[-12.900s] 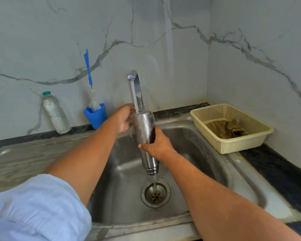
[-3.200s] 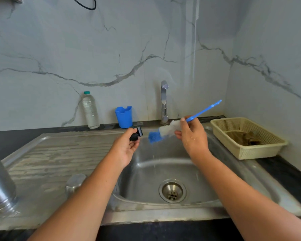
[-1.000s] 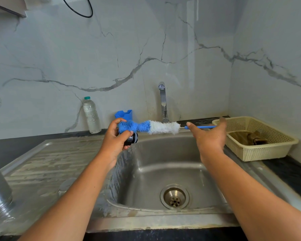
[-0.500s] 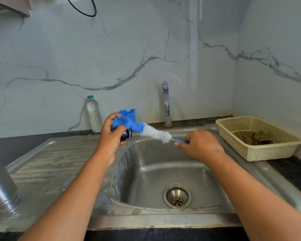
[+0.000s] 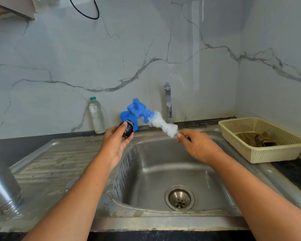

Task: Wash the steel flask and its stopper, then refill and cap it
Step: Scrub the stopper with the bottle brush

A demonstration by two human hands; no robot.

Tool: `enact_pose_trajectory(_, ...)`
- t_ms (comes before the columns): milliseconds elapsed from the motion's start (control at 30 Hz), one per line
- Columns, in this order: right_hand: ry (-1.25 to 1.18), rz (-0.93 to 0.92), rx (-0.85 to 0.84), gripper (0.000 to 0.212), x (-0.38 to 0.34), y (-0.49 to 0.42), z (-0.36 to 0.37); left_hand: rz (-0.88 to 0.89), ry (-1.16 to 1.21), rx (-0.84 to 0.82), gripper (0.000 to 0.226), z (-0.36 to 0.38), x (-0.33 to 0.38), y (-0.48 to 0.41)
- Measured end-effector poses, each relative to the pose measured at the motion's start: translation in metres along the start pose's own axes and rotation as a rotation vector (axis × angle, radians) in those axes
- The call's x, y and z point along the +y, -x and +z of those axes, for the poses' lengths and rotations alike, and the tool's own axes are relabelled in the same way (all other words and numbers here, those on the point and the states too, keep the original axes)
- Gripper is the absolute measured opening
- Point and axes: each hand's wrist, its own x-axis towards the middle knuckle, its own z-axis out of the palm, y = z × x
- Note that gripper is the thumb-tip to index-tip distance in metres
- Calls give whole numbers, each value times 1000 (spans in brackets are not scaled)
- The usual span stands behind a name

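Observation:
My left hand [image 5: 116, 144] holds the small black stopper [image 5: 127, 129] between thumb and fingers over the sink's left rim. In my right hand [image 5: 197, 145] is the bottle brush [image 5: 151, 116], pinched by its handle just below the bristles. Its blue and white bristle head points up and left, lifted clear of the stopper. The steel flask [image 5: 2, 178] stands inverted on the drainboard at the far left, partly cut off by the frame edge. A round steel cap [image 5: 69, 184] lies on the drainboard, mostly hidden by my left forearm.
The steel sink [image 5: 163, 171] with its drain [image 5: 179, 197] lies below my hands. The tap [image 5: 168, 101] stands behind it, not running. A blue holder cup [image 5: 126, 117] and a plastic water bottle [image 5: 96, 115] stand at the back wall. A cream basket [image 5: 261, 140] with a cloth sits right.
The brush head has lifted up off the stopper and swung above it. My right hand has moved slightly right and my left hand has turned the stopper outward.

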Motion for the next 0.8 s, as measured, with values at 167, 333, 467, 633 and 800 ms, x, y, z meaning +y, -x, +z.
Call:
enact_pose_trajectory(167, -6, -21, -29, 27, 3, -1, 4, -17, 53, -3, 36, -3, 0, 1)
enact_pose_trajectory(333, -61, -37, -48, 24, 4, -3, 5, -2, 112, 37, 34, -3, -1, -1)
enact_pose_trajectory(467, -91, -38, -146, 20, 3, -1, 9, 22, 98, 75, 35, -4, -2, -4)
enact_pose_trajectory(633, -140, -27, -273, 21, 4, 0, 9, 99, -35, 53, 34, -8, -3, -3)
enact_pose_trajectory(800, -174, -11, -302, 24, 6, 0, 8, 221, -213, 23, 41, -7, -5, -2)
